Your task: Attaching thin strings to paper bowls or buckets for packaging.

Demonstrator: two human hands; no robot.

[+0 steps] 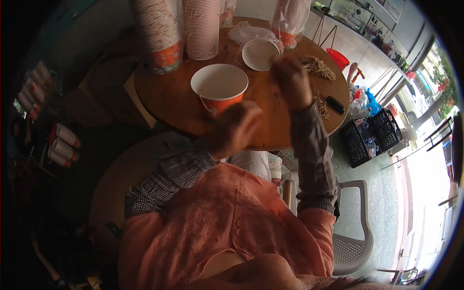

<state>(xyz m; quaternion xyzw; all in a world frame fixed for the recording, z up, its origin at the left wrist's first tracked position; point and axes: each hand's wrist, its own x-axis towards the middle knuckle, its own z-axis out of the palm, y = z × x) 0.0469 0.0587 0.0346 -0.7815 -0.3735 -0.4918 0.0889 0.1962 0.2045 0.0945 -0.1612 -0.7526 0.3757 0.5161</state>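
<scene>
A large paper bucket (220,102), white inside and orange outside, stands upright near the front of the round wooden table. A thin cord handle hangs down its front left side. My left hand (237,126) is in the air just in front of the bucket, its blurred fingers stretched toward the right. To the right of the bucket my right hand (291,83) is raised over the table, fingers curled closed and smeared by motion. Whatever it may hold cannot be made out. Just beyond it a white-mouthed paper bucket (260,55) lies tipped in clear plastic.
Tall stacks of paper buckets (201,31) stand at the table's back. Loose twisted cords (319,67) and a black phone-like object (335,105) lie on the right. Beyond are a black crate (360,140), a red bucket (337,59) and a plastic chair (360,212).
</scene>
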